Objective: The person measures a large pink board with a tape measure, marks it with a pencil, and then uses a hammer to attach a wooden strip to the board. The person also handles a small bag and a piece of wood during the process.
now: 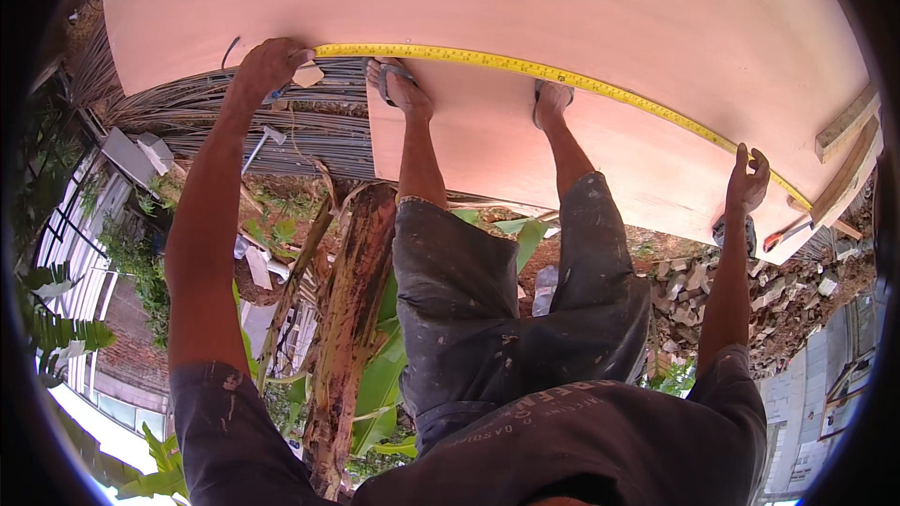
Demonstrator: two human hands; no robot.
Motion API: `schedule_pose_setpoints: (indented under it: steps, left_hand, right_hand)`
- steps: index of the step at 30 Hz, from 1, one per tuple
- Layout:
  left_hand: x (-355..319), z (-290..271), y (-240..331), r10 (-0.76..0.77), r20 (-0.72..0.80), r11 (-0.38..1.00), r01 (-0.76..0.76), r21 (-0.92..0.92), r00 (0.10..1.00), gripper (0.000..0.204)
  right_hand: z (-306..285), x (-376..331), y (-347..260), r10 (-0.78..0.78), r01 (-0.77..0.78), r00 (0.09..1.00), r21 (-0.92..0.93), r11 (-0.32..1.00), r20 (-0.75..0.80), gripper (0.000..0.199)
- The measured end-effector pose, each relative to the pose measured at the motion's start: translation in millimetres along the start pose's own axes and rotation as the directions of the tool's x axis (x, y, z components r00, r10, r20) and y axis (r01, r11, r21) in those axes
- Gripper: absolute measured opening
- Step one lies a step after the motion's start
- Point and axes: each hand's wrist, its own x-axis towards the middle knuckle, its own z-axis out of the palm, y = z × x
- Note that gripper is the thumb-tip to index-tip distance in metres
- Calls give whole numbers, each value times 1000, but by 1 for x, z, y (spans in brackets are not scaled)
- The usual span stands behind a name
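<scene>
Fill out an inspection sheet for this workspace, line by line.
Surface: large pale pink plywood sheet, both feet in sandals standing on it.
Job's things: yellow tape measure stretched along the sheet's edge between both hands.
Clutter: grey steel reinforcement rods bundled under the sheet; wooden battens at right; rubble pile.
Grippers: left hand pins the tape's end; right hand holds the tape's far part.
Cables: nothing seen.
Surroundings: banana plant, buildings below.

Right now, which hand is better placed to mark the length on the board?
Probably the right hand. It pinches the yellow tape measure at the far end of the plywood sheet, where the length is read. The left hand is busy pinning the tape's start at the edge.
</scene>
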Motion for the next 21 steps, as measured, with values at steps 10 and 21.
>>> schedule_pose_setpoints:
  steps: [10,21]
  left_hand:
    - [24,32,-32,146,-94,983,-134,125,985,41]
    - [10,9,0,188,-51,980,-184,74,981,45]
  right_hand:
    - [19,-148,-386,-256,-36,762,434,900,595,25]
    - [50,-154,-453,-234,26,738,321,947,633,27]
